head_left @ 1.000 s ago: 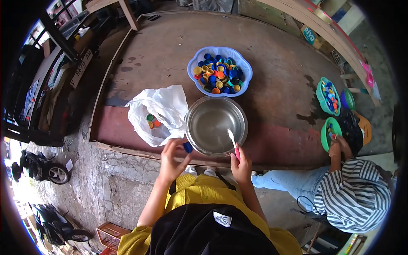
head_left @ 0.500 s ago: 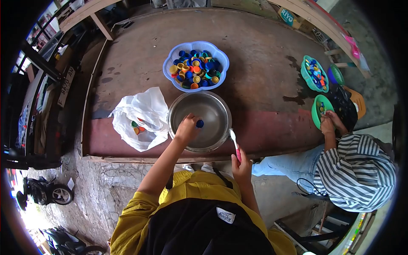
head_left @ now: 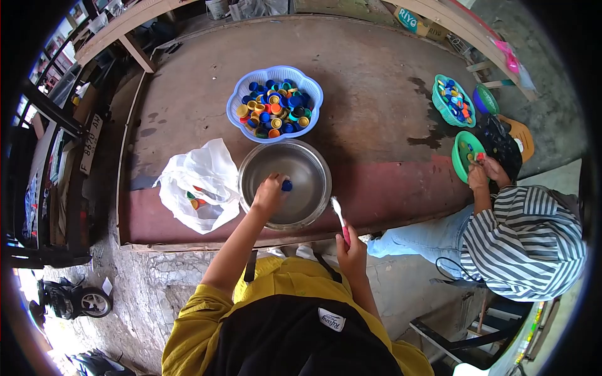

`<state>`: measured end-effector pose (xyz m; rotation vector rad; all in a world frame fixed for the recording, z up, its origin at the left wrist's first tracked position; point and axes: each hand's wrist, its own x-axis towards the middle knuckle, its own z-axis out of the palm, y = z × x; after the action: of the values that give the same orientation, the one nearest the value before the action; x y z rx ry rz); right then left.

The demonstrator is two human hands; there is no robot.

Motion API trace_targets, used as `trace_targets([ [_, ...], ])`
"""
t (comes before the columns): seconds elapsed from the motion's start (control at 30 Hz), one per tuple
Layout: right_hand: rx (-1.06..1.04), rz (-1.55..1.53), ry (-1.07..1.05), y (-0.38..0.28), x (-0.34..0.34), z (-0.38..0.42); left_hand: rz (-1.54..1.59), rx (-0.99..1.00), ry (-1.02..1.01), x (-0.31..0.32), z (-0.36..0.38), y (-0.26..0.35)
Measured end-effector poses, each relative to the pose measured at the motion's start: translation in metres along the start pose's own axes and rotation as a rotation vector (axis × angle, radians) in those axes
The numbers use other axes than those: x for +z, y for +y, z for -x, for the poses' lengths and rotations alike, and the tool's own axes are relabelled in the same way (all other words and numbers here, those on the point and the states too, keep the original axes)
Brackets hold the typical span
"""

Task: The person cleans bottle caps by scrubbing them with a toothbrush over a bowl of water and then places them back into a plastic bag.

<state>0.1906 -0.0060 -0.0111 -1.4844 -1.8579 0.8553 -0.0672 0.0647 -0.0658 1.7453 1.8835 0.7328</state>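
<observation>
Over the metal basin [head_left: 316,194], my left hand [head_left: 268,195] is closed on a blue bottle cap [head_left: 287,186]. My right hand [head_left: 352,255] grips a pink and white toothbrush [head_left: 340,217] by its handle, bristle end up, just outside the basin's right rim. Behind the basin, close to its rim, stands a lilac plastic basket [head_left: 316,119] heaped with blue, yellow, orange and green caps [head_left: 276,108]. To the left, an open white plastic bag [head_left: 210,160] has a few coloured caps [head_left: 197,203] showing inside.
On the right a co-worker in a striped shirt [head_left: 520,241] handles a red piece over a green bowl [head_left: 459,160]. A turquoise basket [head_left: 442,109] of caps sits beyond it. The wooden table's front edge [head_left: 182,247] runs before me.
The whole view has shifted slightly, table items moving left. My hands keep their holds on the cap and toothbrush. A red piece now shows at the co-worker's hands.
</observation>
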Motion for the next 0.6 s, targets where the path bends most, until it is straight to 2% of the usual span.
trace_targets([
  [0.23,-0.061,-0.012,0.024,-0.002,0.002,0.001,0.336,0.079,0.065,-0.015,0.0,0.014],
  [0.43,-0.088,-0.02,0.016,-0.004,0.001,0.0,0.194,0.209,0.078,-0.058,-0.004,0.048],
  [0.6,-0.088,-0.038,0.026,-0.008,0.001,0.0,0.236,0.28,0.203,-0.102,-0.003,0.083],
])
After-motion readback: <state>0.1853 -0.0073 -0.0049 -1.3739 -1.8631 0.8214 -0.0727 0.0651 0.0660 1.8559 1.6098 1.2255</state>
